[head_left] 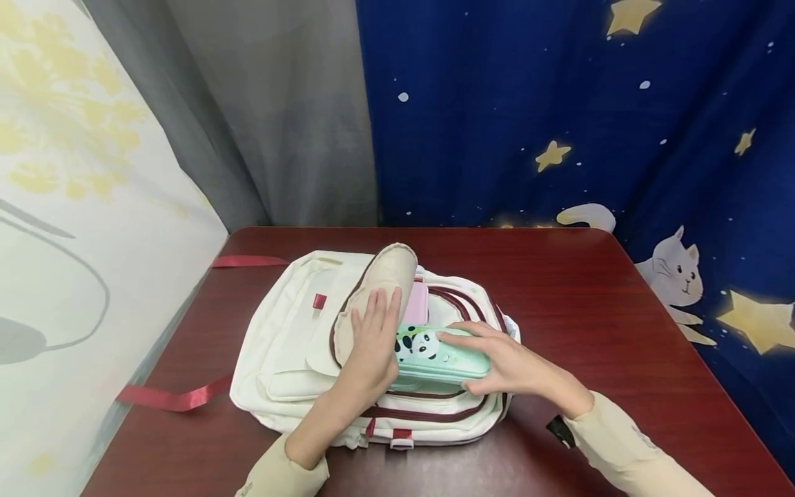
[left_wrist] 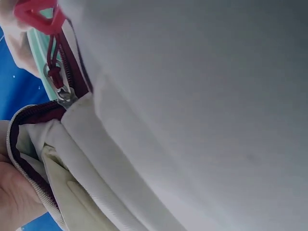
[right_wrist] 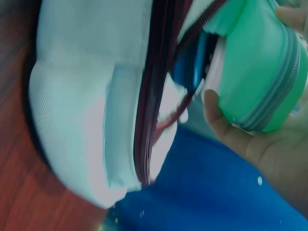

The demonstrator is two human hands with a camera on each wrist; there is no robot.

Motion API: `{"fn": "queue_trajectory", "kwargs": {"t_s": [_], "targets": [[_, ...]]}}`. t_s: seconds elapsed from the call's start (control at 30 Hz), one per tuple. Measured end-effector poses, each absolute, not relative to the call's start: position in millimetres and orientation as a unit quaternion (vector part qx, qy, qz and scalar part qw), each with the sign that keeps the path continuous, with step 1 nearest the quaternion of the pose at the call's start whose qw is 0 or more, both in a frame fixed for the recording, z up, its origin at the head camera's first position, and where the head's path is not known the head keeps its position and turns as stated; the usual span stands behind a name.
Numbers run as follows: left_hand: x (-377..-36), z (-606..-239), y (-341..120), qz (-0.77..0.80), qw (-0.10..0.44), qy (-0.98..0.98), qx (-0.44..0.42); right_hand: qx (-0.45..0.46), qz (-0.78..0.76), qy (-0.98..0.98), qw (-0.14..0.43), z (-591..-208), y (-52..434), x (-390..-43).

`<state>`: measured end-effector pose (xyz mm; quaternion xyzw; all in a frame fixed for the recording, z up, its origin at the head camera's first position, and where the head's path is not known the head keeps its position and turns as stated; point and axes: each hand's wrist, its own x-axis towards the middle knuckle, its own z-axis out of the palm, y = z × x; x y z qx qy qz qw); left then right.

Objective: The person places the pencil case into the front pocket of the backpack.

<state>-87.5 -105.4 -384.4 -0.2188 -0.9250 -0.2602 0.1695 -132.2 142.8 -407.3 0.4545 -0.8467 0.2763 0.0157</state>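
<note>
A white backpack (head_left: pixel 286 310) with dark red zips lies on the table, its front pocket unzipped and the beige-lined flap (head_left: pixel 397 266) folded back to the left. My left hand (head_left: pixel 373 345) rests on this flap with its fingers extended, its thumb hidden in the head view. My right hand (head_left: pixel 506 359) grips the right end of a mint-green pencil case (head_left: pixel 456 355) with pandas on it, fingers over the top and thumb below. The case lies over the pocket opening. Beside it, a pink box-like thing (head_left: pixel 419 304) shows in the pocket. A blue item (right_wrist: pixel 190 65) shows inside too.
The backpack lies on a dark red wooden table (head_left: pixel 559 297). Red straps (head_left: pixel 180 398) trail from it toward the left edge. A blue starry curtain (head_left: pixel 472 124) and a grey curtain (head_left: pixel 298 124) hang behind; a patterned white cloth (head_left: pixel 74 248) is at left.
</note>
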Motion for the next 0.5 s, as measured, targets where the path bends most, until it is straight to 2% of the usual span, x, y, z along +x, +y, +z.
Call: {"fn": "queue_trajectory", "kwargs": {"t_s": [0.2,0.5], "targets": [[-85.4,-386.7,-99.2,-0.239,0.175,-0.928,-0.227,0.487,0.288,-0.824,0.031,-415.1,119.4,-138.3],[-84.1,-386.3,-102.1,-0.245,0.193,-0.924,-0.22,0.476,0.286,-0.83,0.05,-419.8,112.2,-135.2]]}}
